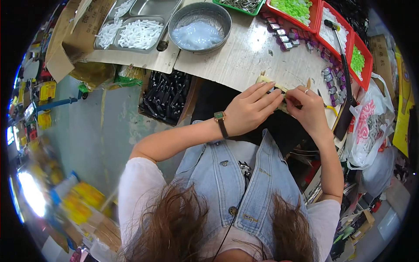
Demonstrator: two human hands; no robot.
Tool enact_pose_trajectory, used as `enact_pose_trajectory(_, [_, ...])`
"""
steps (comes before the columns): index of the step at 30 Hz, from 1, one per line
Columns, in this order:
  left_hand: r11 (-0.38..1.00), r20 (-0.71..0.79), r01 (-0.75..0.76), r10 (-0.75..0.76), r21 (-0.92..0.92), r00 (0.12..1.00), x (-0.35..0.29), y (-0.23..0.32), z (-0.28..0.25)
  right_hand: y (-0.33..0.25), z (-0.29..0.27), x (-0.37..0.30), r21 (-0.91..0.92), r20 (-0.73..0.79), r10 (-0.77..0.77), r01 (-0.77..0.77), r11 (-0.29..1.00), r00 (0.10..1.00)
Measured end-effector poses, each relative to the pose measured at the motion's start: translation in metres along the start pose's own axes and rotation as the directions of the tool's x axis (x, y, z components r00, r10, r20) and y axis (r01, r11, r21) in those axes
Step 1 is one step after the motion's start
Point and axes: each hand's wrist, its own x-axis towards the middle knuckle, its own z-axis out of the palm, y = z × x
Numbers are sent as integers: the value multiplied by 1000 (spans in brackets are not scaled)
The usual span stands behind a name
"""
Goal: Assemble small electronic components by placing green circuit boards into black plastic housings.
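Note:
My left hand (249, 109), with a watch (219, 116) on its wrist, lies with fingers stretched out over a pale yellow block (262, 79) at the front edge of the worktable. A small dark and silvery part shows beside its fingertips, mostly covered. Close by on the right, my right hand (306, 107) is closed in a pinch, thumb against forefinger, at the same spot. What it pinches is too small and hidden to name. Several small purple and silver parts (286, 40) lie in rows beyond my hands and to the right.
A metal bowl (169, 27) holds a clear bag. Steel trays (164, 36) contain white pieces (139, 34). Red trays (317, 17) hold green and white pieces; a black-handled tool (342, 50) lies across them. Black parts (165, 98) fill a box below the table. A plastic bag (364, 126) hangs right.

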Motion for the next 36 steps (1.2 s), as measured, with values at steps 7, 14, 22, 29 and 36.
enact_pose_trajectory(7, [988,98,-85,73,131,992,15,4,-5,-7,-3,-6,58,-66,143,-139,989,987])
enact_pose_trajectory(14, [1000,125,-8,9,-10,992,23,2,-17,-1,1,-5,-14,-106,70,-72,997,992])
enact_pose_trajectory(22, [737,-98,544,-556,402,826,100,-178,-126,-17,1,-6,113,-43,238,-232,966,970])
enact_pose_trajectory(29, [972,266,168,-207,165,941,160,-342,-83,33,-70,-34,93,-567,269,-264,960,779])
enact_pose_trajectory(36, [947,432,317,-310,58,847,177,-344,-90,242,-225,-173,-402,-499,588,-771,493,636])
